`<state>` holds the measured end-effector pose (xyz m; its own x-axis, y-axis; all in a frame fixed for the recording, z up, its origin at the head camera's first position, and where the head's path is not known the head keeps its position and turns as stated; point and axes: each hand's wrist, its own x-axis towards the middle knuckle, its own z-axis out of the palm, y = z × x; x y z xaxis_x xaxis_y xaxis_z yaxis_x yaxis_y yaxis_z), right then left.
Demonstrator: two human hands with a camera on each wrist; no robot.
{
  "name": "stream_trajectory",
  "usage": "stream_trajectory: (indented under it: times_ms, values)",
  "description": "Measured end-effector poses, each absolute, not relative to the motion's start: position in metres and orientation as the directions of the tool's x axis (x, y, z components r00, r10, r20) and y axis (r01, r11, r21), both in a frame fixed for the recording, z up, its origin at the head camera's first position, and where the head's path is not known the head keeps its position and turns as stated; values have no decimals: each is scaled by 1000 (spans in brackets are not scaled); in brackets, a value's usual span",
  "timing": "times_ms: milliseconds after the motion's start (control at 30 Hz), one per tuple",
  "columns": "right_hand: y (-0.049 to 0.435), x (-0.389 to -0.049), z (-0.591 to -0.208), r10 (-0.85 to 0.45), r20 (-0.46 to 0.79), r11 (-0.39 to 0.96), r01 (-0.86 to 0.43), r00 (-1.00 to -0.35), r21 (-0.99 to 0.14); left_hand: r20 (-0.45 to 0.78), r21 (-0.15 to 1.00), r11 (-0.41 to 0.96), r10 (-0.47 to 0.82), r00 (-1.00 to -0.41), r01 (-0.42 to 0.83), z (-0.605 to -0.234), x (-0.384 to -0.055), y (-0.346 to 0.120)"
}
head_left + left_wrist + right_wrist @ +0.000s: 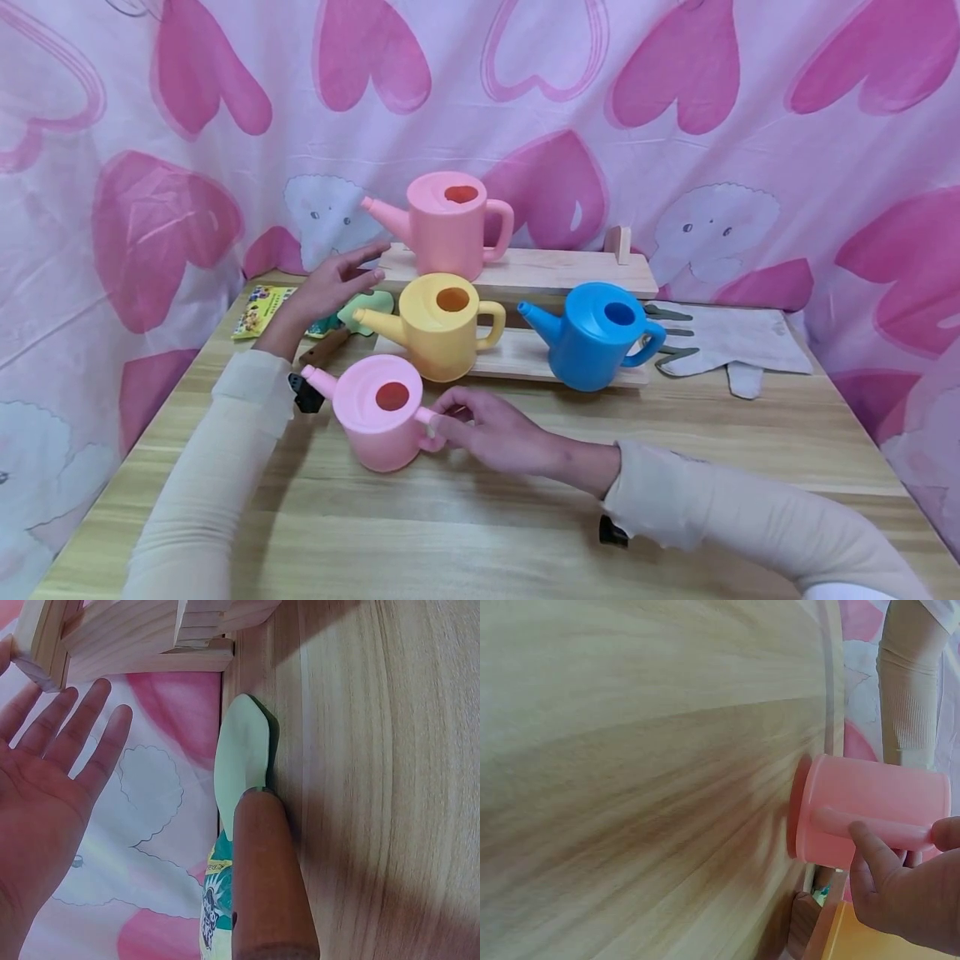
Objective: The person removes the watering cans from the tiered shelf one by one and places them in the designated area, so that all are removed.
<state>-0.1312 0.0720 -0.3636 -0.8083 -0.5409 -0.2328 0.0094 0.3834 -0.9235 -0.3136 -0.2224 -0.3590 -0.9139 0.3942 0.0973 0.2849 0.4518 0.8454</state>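
My right hand (pixel 495 433) grips the handle of a pink watering can (pixel 378 442) in front of the wooden stand; whether its base touches the table cannot be told. In the right wrist view the fingers curl round that handle. At the upper wooden shelf's (pixel 562 268) left end is my left hand (pixel 333 287), its fingers extended and a fingertip against the wood in the left wrist view. Another pink watering can (pixel 448 242) stands on that shelf. A yellow watering can (pixel 438 346) and a blue watering can (pixel 588 358) stand at the lower shelf (pixel 513 350).
Below my left hand lies a garden trowel with a green blade (pixel 244 757) and wooden handle (pixel 270 877). A yellow packet (pixel 258 312) lies at the table's back left. Grey-white gloves (pixel 750 337) lie right of the stand. A heart-patterned curtain (pixel 450 125) hangs behind.
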Motion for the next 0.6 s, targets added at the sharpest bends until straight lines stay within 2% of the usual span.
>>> stream_trajectory:
  times_ms: [600]
  values:
    - [56, -137, -372, -522, -206, 335, 23, -827, -942, 104, 843, 454, 389, -916, 288, -362, -315, -223]
